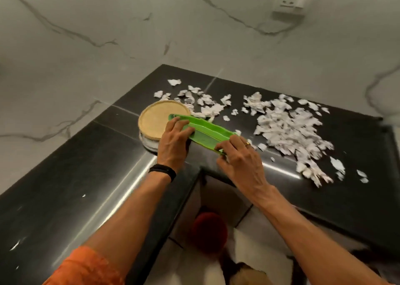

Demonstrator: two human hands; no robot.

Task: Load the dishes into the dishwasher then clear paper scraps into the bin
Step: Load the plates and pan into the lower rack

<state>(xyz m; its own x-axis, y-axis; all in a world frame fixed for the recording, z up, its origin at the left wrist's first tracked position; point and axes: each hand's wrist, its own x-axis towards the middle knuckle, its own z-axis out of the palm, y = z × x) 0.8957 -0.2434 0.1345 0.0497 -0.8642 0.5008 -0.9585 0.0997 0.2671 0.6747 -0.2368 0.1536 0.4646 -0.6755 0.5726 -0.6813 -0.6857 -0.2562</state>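
A long green leaf-shaped dish (207,131) is held over the black countertop (86,165). My left hand (173,142) grips its left part, and my right hand (240,157) pinches its right end. Just behind the dish stands a round tan plate (154,120) stacked on a paler dish (149,144). White torn paper scraps (287,128) lie scattered in a wide heap to the right and behind the plates.
The counter forms an inner corner, with its edge (201,167) right under my hands. Marble walls rise behind, with a wall socket (292,1) at the upper right. Below the corner, a red round object (207,230) and white cloth lie on the floor.
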